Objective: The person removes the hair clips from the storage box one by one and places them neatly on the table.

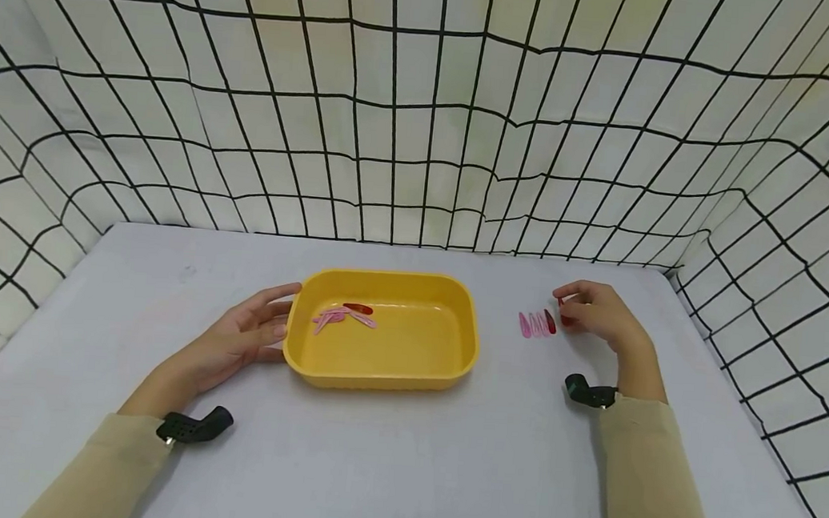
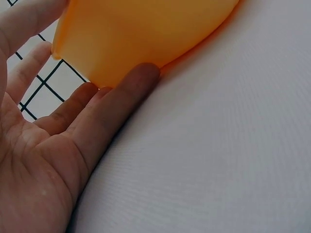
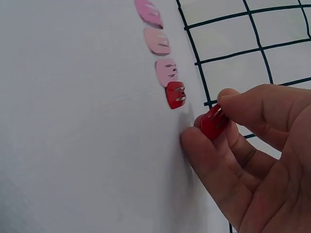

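My right hand (image 1: 597, 313) pinches a red snap hair clip (image 3: 214, 124) between thumb and fingertips, just above the table. Beside it lies a row of several hair clips: a red hair clip (image 3: 175, 95) is nearest the hand, and pink hair clips (image 3: 157, 41) follow. Against the left end of a yellow tray (image 1: 406, 384) rests my left hand (image 1: 239, 333), its fingers spread and extended. In the left wrist view its fingertips touch the tray's outer wall (image 2: 131, 39). Inside the tray lie a small heap of pink hair clips (image 1: 331, 316) and a red hair clip (image 1: 358, 308).
A white-covered table (image 1: 400, 467) lies under everything. Black wire grid panels (image 1: 430, 132) stand along its back and sides, with white sheeting behind. Each wrist carries a black strap device (image 1: 193, 426).
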Action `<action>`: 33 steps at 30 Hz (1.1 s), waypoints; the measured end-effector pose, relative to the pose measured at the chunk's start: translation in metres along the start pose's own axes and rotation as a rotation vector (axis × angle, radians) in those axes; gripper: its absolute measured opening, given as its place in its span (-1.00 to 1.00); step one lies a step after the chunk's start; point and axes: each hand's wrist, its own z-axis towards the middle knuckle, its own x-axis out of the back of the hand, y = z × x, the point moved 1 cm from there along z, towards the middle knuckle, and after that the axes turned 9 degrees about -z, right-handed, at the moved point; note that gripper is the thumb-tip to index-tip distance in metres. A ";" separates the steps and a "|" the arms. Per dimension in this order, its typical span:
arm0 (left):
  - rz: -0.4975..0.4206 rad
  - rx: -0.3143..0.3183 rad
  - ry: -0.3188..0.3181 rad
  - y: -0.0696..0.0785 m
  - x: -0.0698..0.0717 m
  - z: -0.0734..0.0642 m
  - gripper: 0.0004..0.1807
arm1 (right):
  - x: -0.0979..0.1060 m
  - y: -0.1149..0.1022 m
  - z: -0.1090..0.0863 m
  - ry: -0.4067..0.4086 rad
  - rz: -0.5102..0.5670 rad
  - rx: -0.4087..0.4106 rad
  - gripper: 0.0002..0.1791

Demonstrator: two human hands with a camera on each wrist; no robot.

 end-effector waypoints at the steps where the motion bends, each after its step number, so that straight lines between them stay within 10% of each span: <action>1: 0.001 0.001 0.000 0.000 0.000 0.000 -0.34 | 0.000 0.000 0.001 0.002 -0.009 -0.003 -0.63; 33: -0.008 0.000 0.011 0.001 0.001 -0.003 -0.34 | -0.003 -0.003 0.003 0.026 -0.076 -0.034 -0.62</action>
